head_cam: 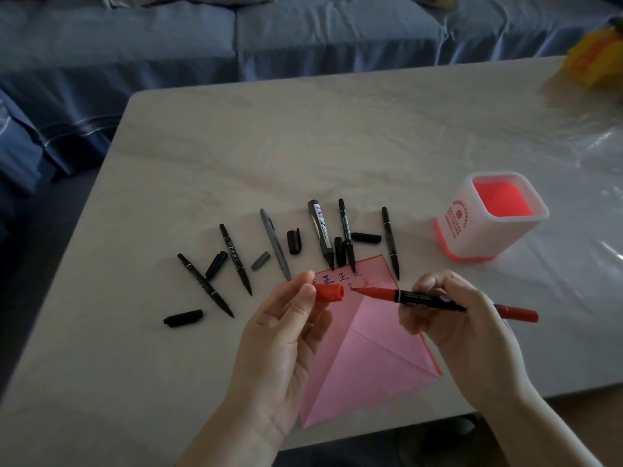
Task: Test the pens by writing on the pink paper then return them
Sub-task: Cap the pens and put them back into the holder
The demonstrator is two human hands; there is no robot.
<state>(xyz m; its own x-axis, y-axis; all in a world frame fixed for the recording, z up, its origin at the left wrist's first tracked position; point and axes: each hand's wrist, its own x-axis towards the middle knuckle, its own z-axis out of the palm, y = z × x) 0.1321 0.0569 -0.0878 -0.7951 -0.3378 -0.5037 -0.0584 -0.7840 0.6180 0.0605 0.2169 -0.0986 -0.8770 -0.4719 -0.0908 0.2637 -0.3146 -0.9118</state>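
Observation:
My right hand (462, 328) grips a red marker (435, 299) with a black middle, held level above the pink paper (367, 358), its bare tip pointing left. My left hand (286, 335) pinches the red cap (328, 293) between thumb and fingers, its open end facing the tip a short gap away. The folded pink paper lies on the table under both hands, with several written marks near its top edge. Several uncapped black and grey pens (322, 232) lie in a row beyond the paper, loose caps (183, 318) scattered among them.
A white pen holder (488, 219) with a red inside stands empty on the table at the right. The pale table (303, 136) has its left edge near a blue sofa (168, 45). A yellow object (596, 62) sits at the far right corner.

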